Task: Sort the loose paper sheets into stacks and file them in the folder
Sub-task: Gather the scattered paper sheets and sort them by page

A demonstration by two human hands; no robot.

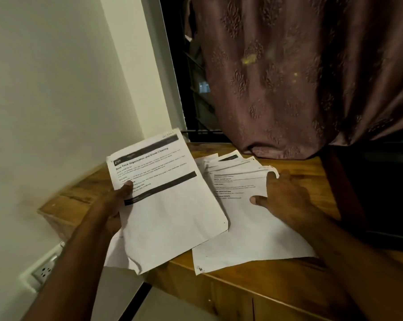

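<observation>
The left hand is gripping a sheaf of printed sheets by its left edge, thumb lying on the top page and fingers curled underneath, and is holding it tilted above the table's near-left corner. Just to its right, the right hand is lying flat with fingers spread, pressing on a fanned stack of sheets that is resting on the table, the sheaf overlapping the stack's left side. A curtain is hanging beyond the right hand, its hem sitting on the table.
</observation>
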